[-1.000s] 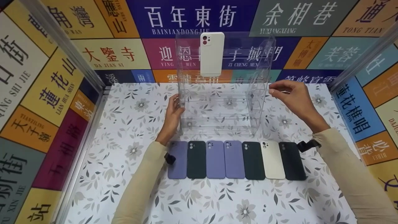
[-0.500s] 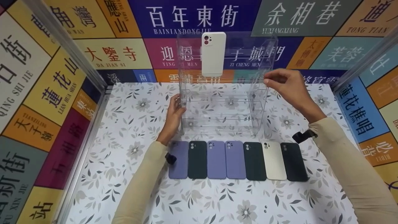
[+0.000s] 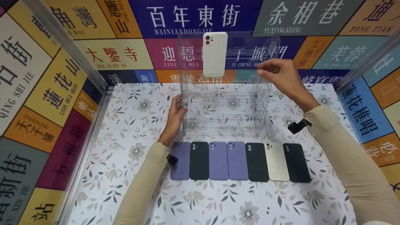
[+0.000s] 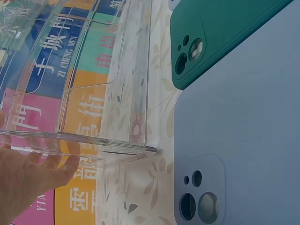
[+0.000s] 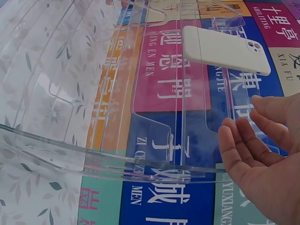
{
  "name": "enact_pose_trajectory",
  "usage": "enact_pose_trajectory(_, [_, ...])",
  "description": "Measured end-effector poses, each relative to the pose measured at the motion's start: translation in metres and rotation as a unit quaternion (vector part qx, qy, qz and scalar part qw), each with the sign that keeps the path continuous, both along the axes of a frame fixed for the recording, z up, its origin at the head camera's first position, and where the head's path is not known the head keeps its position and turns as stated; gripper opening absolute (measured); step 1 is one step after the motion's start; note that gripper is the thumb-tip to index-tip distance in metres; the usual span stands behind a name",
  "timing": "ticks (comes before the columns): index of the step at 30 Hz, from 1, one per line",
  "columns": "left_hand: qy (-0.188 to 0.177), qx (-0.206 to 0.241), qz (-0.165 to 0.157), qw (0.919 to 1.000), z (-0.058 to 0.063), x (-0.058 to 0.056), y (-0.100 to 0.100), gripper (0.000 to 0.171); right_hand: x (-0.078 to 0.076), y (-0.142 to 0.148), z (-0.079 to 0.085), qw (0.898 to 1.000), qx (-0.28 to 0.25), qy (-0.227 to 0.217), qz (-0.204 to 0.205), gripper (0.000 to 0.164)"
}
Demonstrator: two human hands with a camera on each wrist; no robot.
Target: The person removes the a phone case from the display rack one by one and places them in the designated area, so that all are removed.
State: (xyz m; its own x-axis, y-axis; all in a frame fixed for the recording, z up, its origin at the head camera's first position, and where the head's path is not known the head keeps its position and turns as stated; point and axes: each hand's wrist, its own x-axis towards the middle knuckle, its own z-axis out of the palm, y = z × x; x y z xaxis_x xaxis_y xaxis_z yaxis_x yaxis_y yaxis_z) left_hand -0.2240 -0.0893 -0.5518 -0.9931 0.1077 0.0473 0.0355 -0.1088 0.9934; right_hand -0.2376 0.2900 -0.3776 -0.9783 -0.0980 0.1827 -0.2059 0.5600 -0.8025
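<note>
A clear stepped acrylic display rack (image 3: 218, 100) stands on the table, and a white phone case (image 3: 215, 56) leans upright on its top tier. My left hand (image 3: 175, 117) grips the rack's left side, thumb at the front; in the left wrist view its fingers lie along the clear side panel (image 4: 108, 143). Beside the rack's upper right side is my right hand (image 3: 282, 78), loosely curled and holding nothing. The right wrist view shows its fingers apart from the white case. In front of the rack lies a row of phone cases, including purple (image 3: 218, 161), dark green (image 3: 199, 161), cream (image 3: 277, 162) and black (image 3: 297, 164).
Printed sign panels (image 3: 193, 15) form the back wall, with more panels (image 3: 50, 87) at the left and right (image 3: 359, 115). A floral cloth (image 3: 131, 175) covers the table. A metal rail (image 3: 84, 140) runs along the left edge.
My right hand has moved up and to the left, to the upper right side of the rack. The left hand keeps its place on the rack, and the phone cases stay put.
</note>
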Motion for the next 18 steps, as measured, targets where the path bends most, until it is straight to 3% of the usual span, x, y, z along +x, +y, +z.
enact_pose_trajectory(18, [0.011, 0.007, 0.002, 0.9999, -0.001, -0.002, 0.000, 0.062, -0.012, -0.020, 0.012, 1.000, -0.022, -0.014, 0.003, 0.028])
